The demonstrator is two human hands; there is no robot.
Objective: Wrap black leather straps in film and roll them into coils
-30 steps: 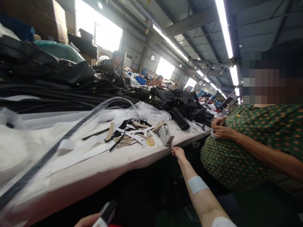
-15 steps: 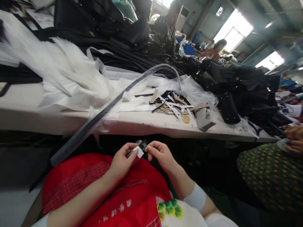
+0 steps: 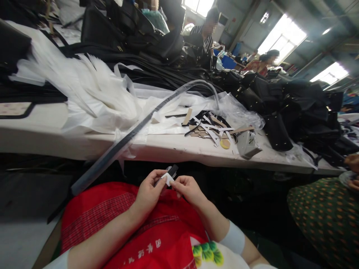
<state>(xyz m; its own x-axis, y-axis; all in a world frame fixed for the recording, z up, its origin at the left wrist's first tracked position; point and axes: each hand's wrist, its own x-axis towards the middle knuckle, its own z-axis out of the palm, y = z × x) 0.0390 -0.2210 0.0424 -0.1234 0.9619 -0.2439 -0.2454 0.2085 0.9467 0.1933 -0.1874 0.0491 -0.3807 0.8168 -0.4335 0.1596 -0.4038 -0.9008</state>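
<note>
Above my red apron (image 3: pixel 134 224), my left hand (image 3: pixel 150 188) is closed round a small black piece (image 3: pixel 173 170) with a white piece (image 3: pixel 168 179) on it. The thumb presses on the white piece. My right hand (image 3: pixel 186 188) meets it from the right, its thumb and fingertips pinched at the lower right edge of the white piece. What lies under the fingers is hidden.
The white table (image 3: pixel 157 147) bears a long plastic-wrapped strip (image 3: pixel 123 144), a heap of cut strips (image 3: pixel 207 127), a yellow roll (image 3: pixel 224 144), a grey metal block (image 3: pixel 248 144) and black bags (image 3: pixel 280 104). A person's hand (image 3: pixel 353 164) shows at the right.
My right hand has come down and closer to my left, and now touches the white piece. The view has shifted, moving the table scene rightward.
</note>
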